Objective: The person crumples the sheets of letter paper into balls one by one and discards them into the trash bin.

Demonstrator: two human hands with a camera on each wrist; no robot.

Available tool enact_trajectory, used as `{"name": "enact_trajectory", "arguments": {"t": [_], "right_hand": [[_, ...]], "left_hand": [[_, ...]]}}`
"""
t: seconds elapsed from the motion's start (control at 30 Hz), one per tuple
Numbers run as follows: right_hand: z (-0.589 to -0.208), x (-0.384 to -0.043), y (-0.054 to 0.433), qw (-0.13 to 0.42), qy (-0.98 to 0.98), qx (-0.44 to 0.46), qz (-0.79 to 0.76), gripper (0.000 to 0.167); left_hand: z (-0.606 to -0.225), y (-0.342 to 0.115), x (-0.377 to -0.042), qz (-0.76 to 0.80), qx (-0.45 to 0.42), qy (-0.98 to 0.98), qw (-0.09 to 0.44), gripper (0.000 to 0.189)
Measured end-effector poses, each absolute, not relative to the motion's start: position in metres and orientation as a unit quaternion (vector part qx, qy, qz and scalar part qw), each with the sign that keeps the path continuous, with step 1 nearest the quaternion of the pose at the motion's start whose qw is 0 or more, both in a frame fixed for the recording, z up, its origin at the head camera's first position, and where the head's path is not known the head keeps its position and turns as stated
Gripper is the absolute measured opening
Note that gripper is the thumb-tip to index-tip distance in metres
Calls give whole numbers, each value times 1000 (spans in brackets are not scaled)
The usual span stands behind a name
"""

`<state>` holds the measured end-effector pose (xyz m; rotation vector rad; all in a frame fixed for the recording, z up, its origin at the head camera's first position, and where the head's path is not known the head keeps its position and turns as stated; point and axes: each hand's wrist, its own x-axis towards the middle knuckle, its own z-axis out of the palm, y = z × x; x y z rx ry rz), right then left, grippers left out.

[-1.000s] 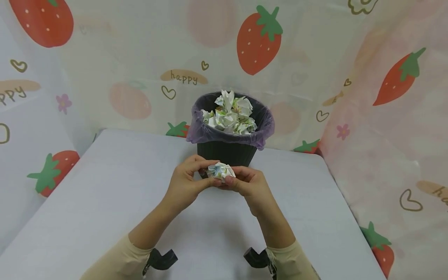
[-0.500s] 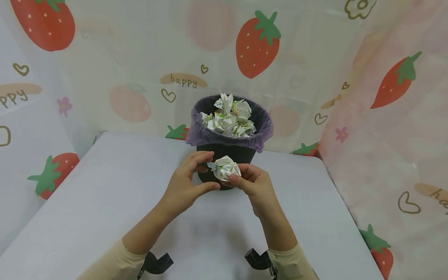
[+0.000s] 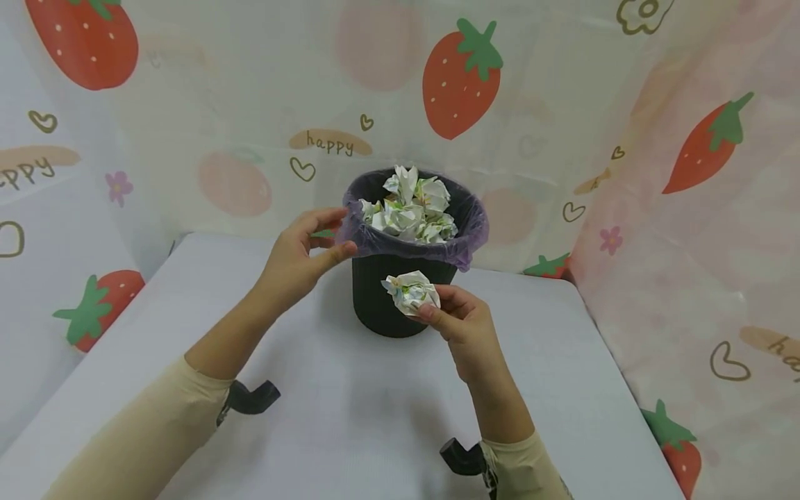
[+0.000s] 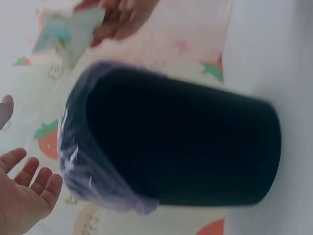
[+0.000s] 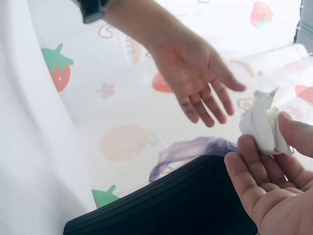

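Note:
My right hand (image 3: 465, 330) pinches a crumpled paper ball (image 3: 412, 293), white with green and blue print, in front of the trash can (image 3: 394, 298). The can is black and lined with a purple bag (image 3: 369, 239) folded over its rim. In the right wrist view the paper ball (image 5: 264, 125) sits between thumb and fingers. My left hand (image 3: 300, 253) is at the left side of the bag's rim with its fingers spread, holding nothing. The left wrist view shows its fingers (image 4: 34, 178) loosely open beside the purple bag (image 4: 80, 161).
Several crumpled paper balls (image 3: 406, 215) fill the top of the can. It stands toward the back of a white table (image 3: 350, 430), close to a strawberry-print curtain (image 3: 262, 83) that also runs along both sides. A black wrist mount (image 3: 253, 399) sticks out from the left sleeve.
My left hand has let go of the paper ball and moved up and left to the can's rim. The right hand keeps the ball, now slightly farther right.

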<state>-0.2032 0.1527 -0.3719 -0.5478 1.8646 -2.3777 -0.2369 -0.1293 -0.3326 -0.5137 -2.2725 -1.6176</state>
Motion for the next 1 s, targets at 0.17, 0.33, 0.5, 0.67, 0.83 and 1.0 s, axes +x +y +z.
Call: {"name": "enact_trajectory", "arguments": {"t": [0.17, 0.33, 0.5, 0.67, 0.83, 1.0], "right_hand": [[-372, -204, 155, 27, 603, -174, -778, 27], [-372, -205, 156, 21, 599, -167, -783, 29], [-371, -206, 157, 16, 593, -164, -788, 33], [-371, -207, 157, 15, 580, -169, -796, 31], [-372, -209, 157, 19, 568, -173, -804, 30], [-372, -210, 158, 11, 563, -176, -807, 28]], "left_hand": [[-318, -141, -264, -565, -145, -805, 112, 68], [-310, -146, -288, -554, -141, -816, 85, 74], [-310, -147, -306, -541, -162, -822, 74, 80], [-317, -149, -321, -534, -194, -821, 60, 84], [-323, -151, -329, -518, -210, -828, 42, 84], [-330, -151, -336, -514, -228, -826, 36, 87]]}}
